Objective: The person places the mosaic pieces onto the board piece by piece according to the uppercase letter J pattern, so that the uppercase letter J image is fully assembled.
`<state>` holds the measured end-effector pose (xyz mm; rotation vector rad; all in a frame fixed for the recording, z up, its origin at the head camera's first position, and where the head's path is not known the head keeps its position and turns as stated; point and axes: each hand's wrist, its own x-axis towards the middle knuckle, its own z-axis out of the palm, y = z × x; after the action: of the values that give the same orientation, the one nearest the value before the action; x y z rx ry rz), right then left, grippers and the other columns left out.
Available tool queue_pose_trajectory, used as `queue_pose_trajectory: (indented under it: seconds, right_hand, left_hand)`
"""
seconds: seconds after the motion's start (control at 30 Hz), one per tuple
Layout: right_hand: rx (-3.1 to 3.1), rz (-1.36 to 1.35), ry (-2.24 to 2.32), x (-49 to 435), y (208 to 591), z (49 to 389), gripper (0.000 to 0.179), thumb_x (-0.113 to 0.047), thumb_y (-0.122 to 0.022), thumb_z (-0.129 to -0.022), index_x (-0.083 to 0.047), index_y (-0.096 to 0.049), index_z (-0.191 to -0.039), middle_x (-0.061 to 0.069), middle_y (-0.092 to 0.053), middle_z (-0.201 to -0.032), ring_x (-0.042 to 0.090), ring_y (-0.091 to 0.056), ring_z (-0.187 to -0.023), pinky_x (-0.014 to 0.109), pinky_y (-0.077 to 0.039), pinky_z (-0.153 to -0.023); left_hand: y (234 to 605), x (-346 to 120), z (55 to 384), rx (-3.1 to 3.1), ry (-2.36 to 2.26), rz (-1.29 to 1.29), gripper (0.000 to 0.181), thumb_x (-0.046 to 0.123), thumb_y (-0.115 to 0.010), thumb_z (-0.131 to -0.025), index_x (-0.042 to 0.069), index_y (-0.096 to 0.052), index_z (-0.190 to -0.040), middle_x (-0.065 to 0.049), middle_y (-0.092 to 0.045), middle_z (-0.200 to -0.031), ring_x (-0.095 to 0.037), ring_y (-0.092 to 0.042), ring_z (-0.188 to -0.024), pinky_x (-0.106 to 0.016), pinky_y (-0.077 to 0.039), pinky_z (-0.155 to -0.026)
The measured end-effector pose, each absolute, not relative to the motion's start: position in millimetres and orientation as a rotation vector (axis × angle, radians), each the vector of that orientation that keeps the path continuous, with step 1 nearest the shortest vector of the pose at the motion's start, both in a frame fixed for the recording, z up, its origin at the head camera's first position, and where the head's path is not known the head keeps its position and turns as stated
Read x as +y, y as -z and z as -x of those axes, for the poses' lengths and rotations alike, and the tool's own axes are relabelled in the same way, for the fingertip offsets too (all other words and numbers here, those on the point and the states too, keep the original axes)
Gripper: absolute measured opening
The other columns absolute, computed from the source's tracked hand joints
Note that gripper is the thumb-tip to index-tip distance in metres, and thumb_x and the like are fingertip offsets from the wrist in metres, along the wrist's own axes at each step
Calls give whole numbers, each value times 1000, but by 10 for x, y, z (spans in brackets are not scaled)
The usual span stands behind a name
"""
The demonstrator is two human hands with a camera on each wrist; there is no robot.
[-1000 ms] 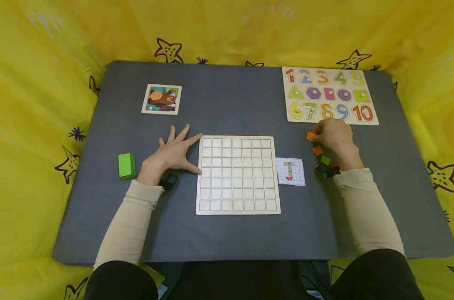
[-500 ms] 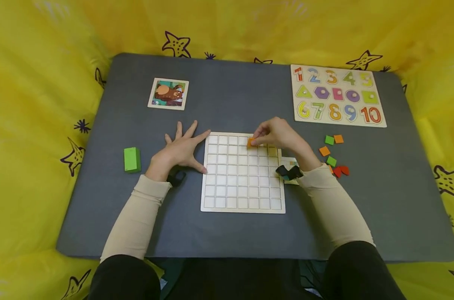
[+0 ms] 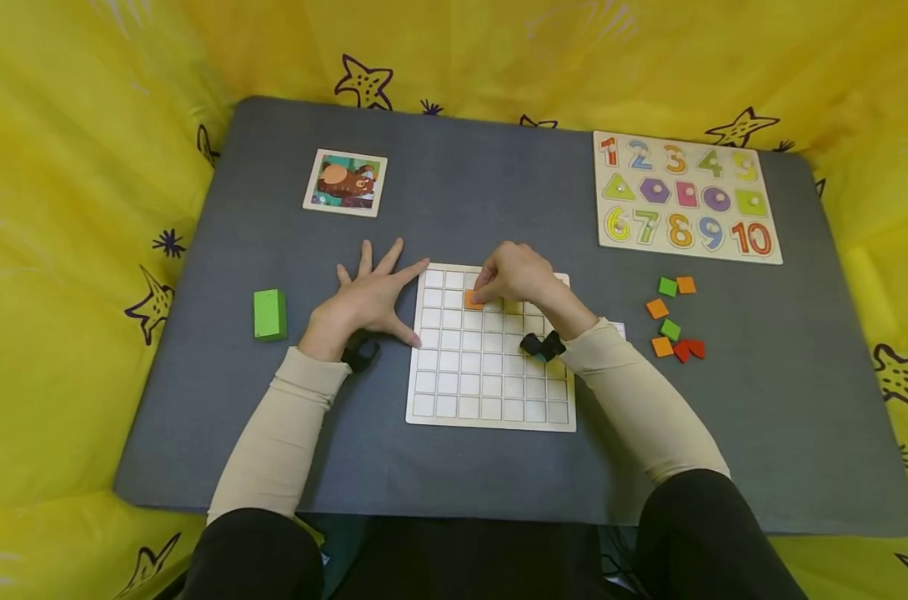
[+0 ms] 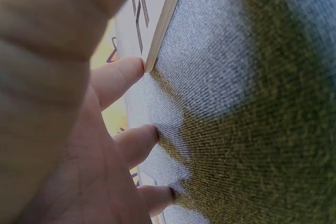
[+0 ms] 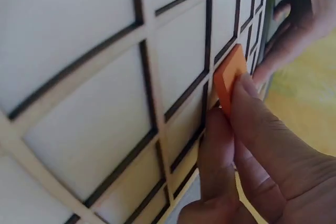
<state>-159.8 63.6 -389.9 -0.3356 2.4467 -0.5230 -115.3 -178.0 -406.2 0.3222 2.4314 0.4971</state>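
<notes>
A wooden grid board (image 3: 491, 427) with square cells lies in the middle of the table. My right hand (image 3: 521, 273) is over its upper part, pinching an orange square tile (image 5: 231, 77) between thumb and fingers, right at the grid cells in the right wrist view. The left hand (image 3: 363, 304) spreads its fingers at the board's left side; thumb and index fingertip touch its edge, and the other fingertips rest on the cloth in the left wrist view. Several loose orange, green and red tiles (image 3: 657, 309) lie right of the board.
A number puzzle board (image 3: 686, 200) lies at the back right, a bear picture puzzle (image 3: 344, 182) at the back left. A green block (image 3: 269, 315) stands left of my left hand. The pattern card (image 3: 619, 330) is mostly hidden under my right forearm.
My right hand has carried the orange tile from the loose tiles on the right to the board, then farther left across its upper rows. The left hand stays at the board's edge.
</notes>
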Motion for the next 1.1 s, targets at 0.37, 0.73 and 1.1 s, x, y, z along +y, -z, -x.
queue_pose_trajectory:
  seconds: [0.37,0.73,1.1]
  right_hand:
    - [2512,295,392,582,3839,1559,17,-39,-82,-89,-23,-80,-84,0,-76,-95,24,-67,-86,37,-46,-65]
    - [2615,508,602,1202,3788,1509,15,-28,-82,-90,-14,-85,-95,7,-83,-100,24,-72,-89,34,-50,-73]
    - [2780,283,472,2668,3785,1455,21,-20,-80,-91,-4,-82,-105,22,-79,-106,39,-71,-95,44,-52,-77]
  left_hand:
    - [4016,-1757,1195,2440,-501,-320,128,47,-96,-68,28,-17,-168,-16,15,-175,-58,27,-152,-91,3,-109]
    - [4054,-1798,1167,2439,-518,-307,128,46,-95,-69,28,-16,-168,-16,15,-175,-57,28,-152,-90,5,-109]
    - [4090,-1760,1153,2441,-514,-320,127,47,-95,-69,28,-17,-167,-16,14,-175,-58,25,-153,-91,2,-109]
